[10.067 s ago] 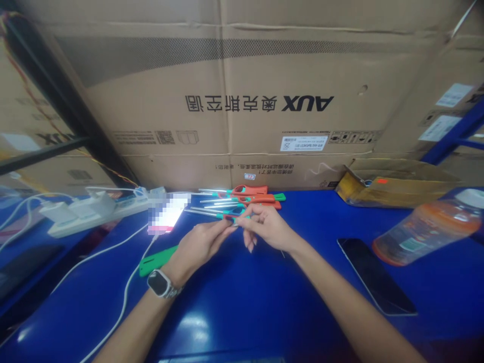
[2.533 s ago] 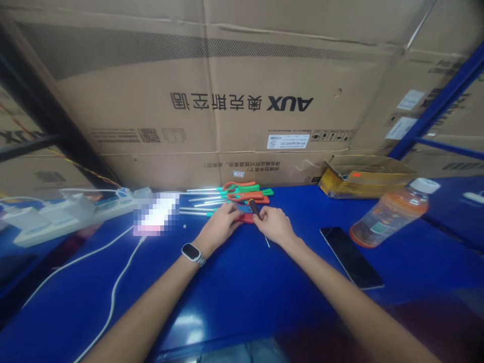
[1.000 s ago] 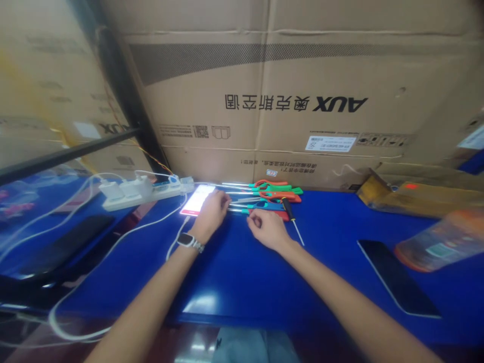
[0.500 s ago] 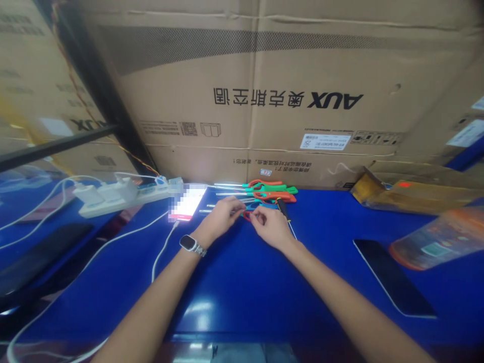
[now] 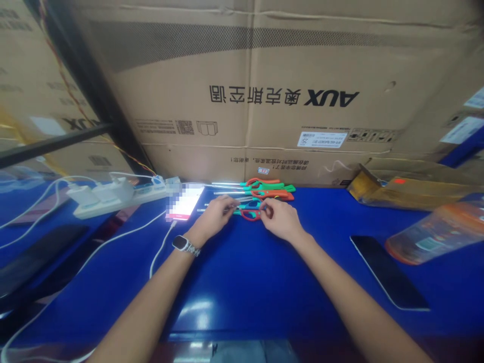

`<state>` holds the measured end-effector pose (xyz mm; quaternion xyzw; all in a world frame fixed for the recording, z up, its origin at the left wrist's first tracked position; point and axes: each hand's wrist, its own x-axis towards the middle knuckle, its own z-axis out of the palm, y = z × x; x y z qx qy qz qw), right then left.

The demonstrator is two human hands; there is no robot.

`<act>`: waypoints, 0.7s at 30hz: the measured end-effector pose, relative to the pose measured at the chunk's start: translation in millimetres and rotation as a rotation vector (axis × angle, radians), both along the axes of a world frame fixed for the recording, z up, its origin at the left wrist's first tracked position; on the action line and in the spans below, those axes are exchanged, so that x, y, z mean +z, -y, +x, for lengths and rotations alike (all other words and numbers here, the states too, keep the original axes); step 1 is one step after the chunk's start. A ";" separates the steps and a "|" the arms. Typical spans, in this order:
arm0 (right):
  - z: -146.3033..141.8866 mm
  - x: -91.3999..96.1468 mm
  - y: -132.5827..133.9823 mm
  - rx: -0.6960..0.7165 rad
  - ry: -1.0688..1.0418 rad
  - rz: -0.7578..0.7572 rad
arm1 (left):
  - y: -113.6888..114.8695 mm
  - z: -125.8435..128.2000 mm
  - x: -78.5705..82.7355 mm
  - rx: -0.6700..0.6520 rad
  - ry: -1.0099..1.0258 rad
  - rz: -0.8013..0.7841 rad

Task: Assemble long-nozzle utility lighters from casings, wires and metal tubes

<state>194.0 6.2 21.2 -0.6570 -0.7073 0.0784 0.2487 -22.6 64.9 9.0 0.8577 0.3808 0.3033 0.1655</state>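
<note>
Several long-nosed lighters lie side by side near the back of the blue table; the farther ones (image 5: 270, 186) have green and orange handles and silver tubes. My left hand (image 5: 219, 212) is closed in a pinch at the neck of the nearest lighter, which has a red trigger loop (image 5: 250, 215). My right hand (image 5: 280, 219) pinches the handle end of this lighter, its fingertips just right of the loop. A blue-handled piece (image 5: 251, 205) lies just behind, partly hidden by my fingers. My right hand covers most of a tool with a yellow-marked handle.
A lit phone (image 5: 185, 204) on a white cable lies left of the lighters, beside a white power strip (image 5: 117, 196) with plugs. At right are a dark phone (image 5: 385, 272), a clear jar (image 5: 434, 237) and a torn carton (image 5: 393, 194). A large cardboard box (image 5: 234, 60) stands behind.
My right hand has moved slightly right along the nearest lighter, so the red loop shows between my hands. The screwdriver seen earlier is now mostly covered. My left hand stays nearly in place.
</note>
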 end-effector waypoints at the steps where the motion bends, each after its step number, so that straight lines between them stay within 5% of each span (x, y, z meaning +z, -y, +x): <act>1: 2.7 1.0 0.8 0.021 0.046 0.011 | 2.4 0.4 1.4 -0.007 -0.014 0.000; 11: -1.6 -4.9 3.4 0.105 0.219 0.054 | 15.4 15.2 -0.9 0.004 -0.305 0.112; 21: 4.0 -3.8 2.1 0.137 0.239 0.008 | 18.1 15.3 2.0 0.032 -0.380 0.089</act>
